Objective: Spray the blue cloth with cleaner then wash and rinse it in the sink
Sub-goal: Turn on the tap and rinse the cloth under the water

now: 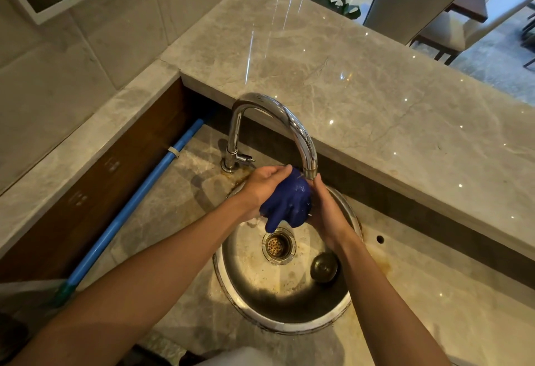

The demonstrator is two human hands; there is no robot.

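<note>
While the blue cloth (289, 200) is held bunched just under the tap (309, 169), above the sink (231, 250), it is gripped between the left hand (262, 186) and right hand (327, 209), fingers curled around it. Water could be splashed onto the counter (362, 82) if the wad is squeezed too hard.

My left hand (262, 184) and right hand (327, 209) are bare: no gloves, and I can see no rings. Both my forearms are uncovered all the way to the bottom edge of the picture, with no sleeve, cuff, watch or band on either wrist. My fingernails look short and plain.
</note>
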